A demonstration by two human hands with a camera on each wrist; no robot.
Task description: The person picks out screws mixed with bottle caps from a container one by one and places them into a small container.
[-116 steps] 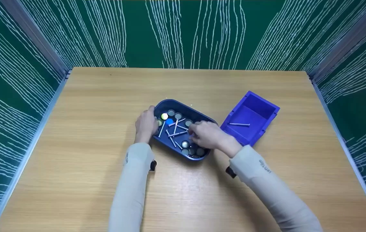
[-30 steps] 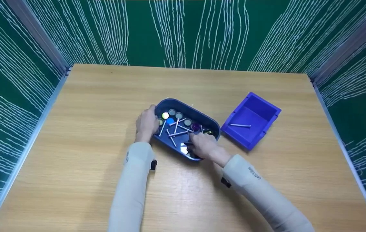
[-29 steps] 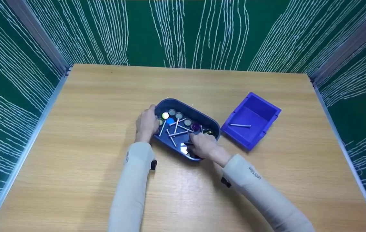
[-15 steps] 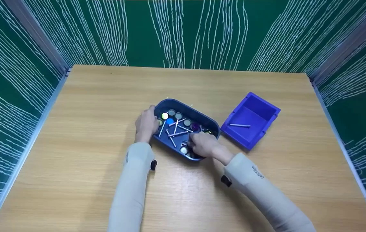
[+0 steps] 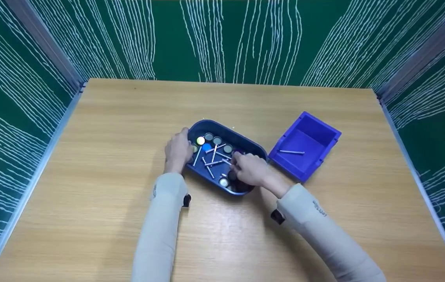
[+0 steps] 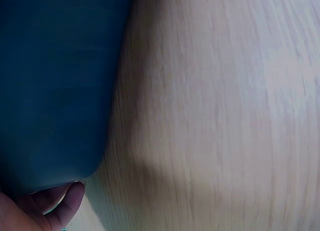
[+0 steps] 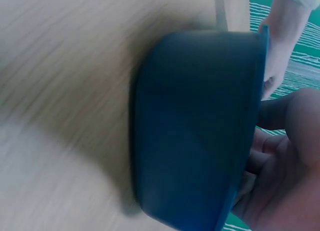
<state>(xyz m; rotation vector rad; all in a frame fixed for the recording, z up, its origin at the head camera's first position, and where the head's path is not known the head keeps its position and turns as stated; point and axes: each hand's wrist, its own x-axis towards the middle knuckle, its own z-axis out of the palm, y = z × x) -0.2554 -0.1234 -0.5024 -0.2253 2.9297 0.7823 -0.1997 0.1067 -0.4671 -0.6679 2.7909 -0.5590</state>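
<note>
A dark blue oval tub (image 5: pixel 246 141) stands mid-table, holding several long metal bolts (image 5: pixel 214 163) and several round bottle caps (image 5: pixel 217 140), among them a yellow one (image 5: pixel 200 140) and a blue one (image 5: pixel 206 147). At its left end my left hand (image 5: pixel 178 152) grips the rim; the left wrist view has its fingers (image 6: pixel 70 203) against the outer wall. My right hand (image 5: pixel 253 169) reaches over the near right side into the tub, fingers bent down among bolts and caps. Its fingertips are partly hidden, in the right wrist view by the tub wall, so I cannot tell whether they pinch anything.
To the right of the tub, close to its rim, a purple bin (image 5: pixel 324 150) lies at an angle on the wooden table (image 5: pixel 128 117). One bolt (image 5: pixel 291 152) rests on the bin's floor. Green walls with white streaks (image 5: pixel 265 47) enclose the table's back and sides.
Over the last second my right hand shifts slightly up and right inside the tub, and caps near its right end have moved about. My left hand keeps its place on the rim.
</note>
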